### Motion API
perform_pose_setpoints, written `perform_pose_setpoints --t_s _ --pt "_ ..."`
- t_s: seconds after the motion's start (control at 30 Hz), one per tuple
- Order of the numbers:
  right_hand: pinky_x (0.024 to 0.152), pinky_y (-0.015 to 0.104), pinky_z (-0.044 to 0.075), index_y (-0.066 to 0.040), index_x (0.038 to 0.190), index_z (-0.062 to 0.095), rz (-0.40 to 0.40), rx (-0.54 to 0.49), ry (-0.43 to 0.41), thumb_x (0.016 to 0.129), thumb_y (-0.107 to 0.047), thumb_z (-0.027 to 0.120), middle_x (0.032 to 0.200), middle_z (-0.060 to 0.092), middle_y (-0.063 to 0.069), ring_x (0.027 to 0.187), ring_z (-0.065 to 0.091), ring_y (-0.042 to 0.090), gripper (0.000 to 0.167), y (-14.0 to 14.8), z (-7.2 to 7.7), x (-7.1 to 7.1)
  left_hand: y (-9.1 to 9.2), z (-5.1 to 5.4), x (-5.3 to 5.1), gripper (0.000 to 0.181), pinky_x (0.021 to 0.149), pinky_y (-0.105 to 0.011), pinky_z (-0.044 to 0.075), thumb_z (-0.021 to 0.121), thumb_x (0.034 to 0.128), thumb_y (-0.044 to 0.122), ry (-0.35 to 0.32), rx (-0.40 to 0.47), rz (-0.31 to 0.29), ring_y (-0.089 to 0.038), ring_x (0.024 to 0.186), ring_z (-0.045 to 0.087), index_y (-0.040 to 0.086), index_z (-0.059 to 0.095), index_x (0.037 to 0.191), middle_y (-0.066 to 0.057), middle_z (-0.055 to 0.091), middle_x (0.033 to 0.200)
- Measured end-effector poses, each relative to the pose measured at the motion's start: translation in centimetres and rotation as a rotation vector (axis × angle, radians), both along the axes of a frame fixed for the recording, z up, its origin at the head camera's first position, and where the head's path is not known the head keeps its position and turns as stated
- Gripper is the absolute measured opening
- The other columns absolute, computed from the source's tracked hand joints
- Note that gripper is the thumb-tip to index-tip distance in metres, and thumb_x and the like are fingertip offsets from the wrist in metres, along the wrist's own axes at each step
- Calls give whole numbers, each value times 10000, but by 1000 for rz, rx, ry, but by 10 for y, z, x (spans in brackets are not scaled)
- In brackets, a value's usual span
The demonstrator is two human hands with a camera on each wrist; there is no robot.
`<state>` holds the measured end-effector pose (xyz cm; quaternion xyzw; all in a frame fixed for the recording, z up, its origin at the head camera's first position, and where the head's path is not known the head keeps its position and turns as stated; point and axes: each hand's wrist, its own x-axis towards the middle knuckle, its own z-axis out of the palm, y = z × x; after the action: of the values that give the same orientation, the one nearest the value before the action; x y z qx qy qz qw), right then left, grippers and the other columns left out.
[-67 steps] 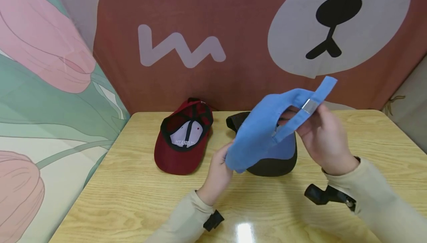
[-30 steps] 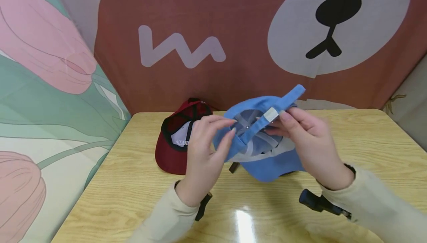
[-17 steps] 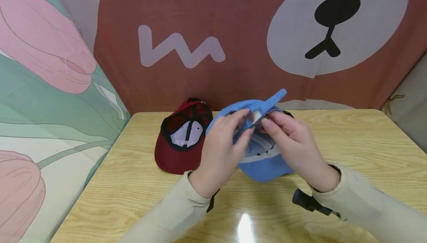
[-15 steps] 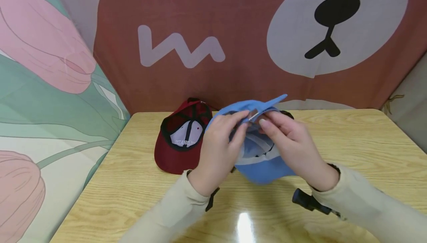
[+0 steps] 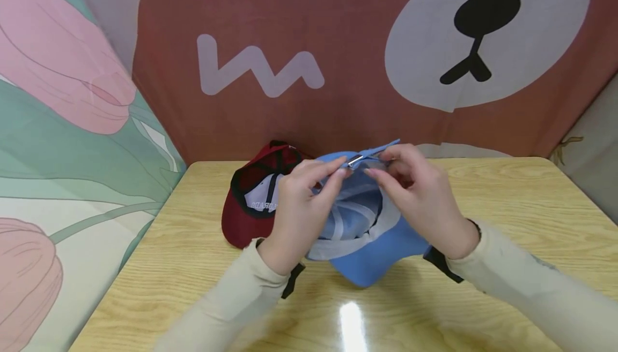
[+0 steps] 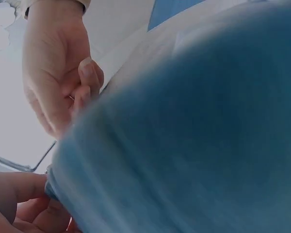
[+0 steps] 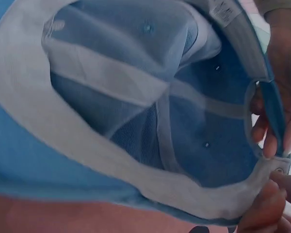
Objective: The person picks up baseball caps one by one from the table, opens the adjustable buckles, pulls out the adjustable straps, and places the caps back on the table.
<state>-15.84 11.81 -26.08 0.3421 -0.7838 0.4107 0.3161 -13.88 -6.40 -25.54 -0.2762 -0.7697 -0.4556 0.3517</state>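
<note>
A blue baseball cap (image 5: 369, 263) is held up above the table, its inside and pale sweatband turned toward me. My left hand (image 5: 301, 204) pinches the back strap beside its metal buckle (image 5: 355, 160). My right hand (image 5: 425, 196) holds the cap's back edge near the strap. The strap's loose end (image 5: 386, 146) points up and right. In the right wrist view, the cap's lining (image 7: 111, 87) fills most of the picture, and my right fingers (image 7: 264, 208) pinch its rim at the lower right. Blue cloth (image 6: 199, 126) covers much of the left wrist view.
A dark red cap (image 5: 241, 223) lies upturned on the wooden table (image 5: 159, 287), partly behind my left hand. Behind the table hangs a brown cloth (image 5: 270, 121) with a bear print. A flower-patterned cloth (image 5: 92, 169) is on the left.
My left hand has moved from the cap's front to its strap. The cap has turned to show its inside and dropped lower, and the dark cap behind is now hidden.
</note>
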Motion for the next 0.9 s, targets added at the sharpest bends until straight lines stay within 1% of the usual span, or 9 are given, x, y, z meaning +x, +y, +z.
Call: perform_pose_setpoints --t_s 0.03,0.1,0.13,0.27,0.43,0.53,0.63,0.77,0.9 --pt "523 158 361 42 998 604 -19 33 36 768 66 766 638 563 -11 537 443 59 283 0 1 -2 0 1 1 178 596 -237 487 705 855 -22 3 -7 1 -192 755 605 -68 731 1025 -124 719 891" --pt "517 178 346 9 989 657 -40 93 81 840 -92 737 632 519 -24 541 416 63 197 0 4 -6 -1 3 2 180 578 -239 478 707 855 -21 4 -29 -5 -193 763 602 -66 730 1028 -125 723 896" --pt "515 195 344 -10 974 677 -50 120 99 865 -179 705 634 498 -29 545 409 70 203 -1 6 -7 -2 4 2 184 584 -250 480 706 856 -20 4 -47 -8 -197 776 603 -64 729 1033 -124 724 899" --pt "516 265 389 -36 879 684 -36 199 199 941 -400 479 669 539 3 568 452 99 422 -1 10 -12 -7 10 5 200 657 -272 479 706 867 5 18 -190 -9 -207 827 602 -48 727 1059 -105 731 924" --pt "560 313 456 -31 825 648 49 248 309 993 -391 411 732 586 48 640 517 147 464 1 15 -20 -17 24 8 238 734 -284 456 732 873 106 66 -422 -2 -205 809 568 -17 729 1077 -68 706 905" --pt "604 316 496 -12 834 648 86 270 361 1009 -381 398 771 606 61 701 559 176 479 2 19 -23 -18 31 9 214 703 -273 446 726 884 128 68 -493 19 -207 791 540 -3 731 1053 -49 686 888" --pt "626 313 491 -5 830 648 96 293 415 1015 -370 404 790 583 65 730 553 206 477 1 23 -25 -16 35 8 152 683 -266 454 711 888 106 97 -523 65 -213 782 546 -2 725 993 -51 692 884" --pt "603 317 421 12 829 635 87 298 462 1014 -355 421 809 527 92 708 477 239 464 -3 26 -29 -15 34 6 99 672 -269 465 733 858 72 181 -487 105 -222 752 562 -8 723 916 -52 696 824" --pt "636 328 430 25 828 621 142 281 461 1019 -311 433 836 548 107 742 489 249 430 -4 26 -31 -18 30 2 98 663 -262 469 746 847 63 227 -447 72 -216 747 574 -16 728 902 -56 700 809"
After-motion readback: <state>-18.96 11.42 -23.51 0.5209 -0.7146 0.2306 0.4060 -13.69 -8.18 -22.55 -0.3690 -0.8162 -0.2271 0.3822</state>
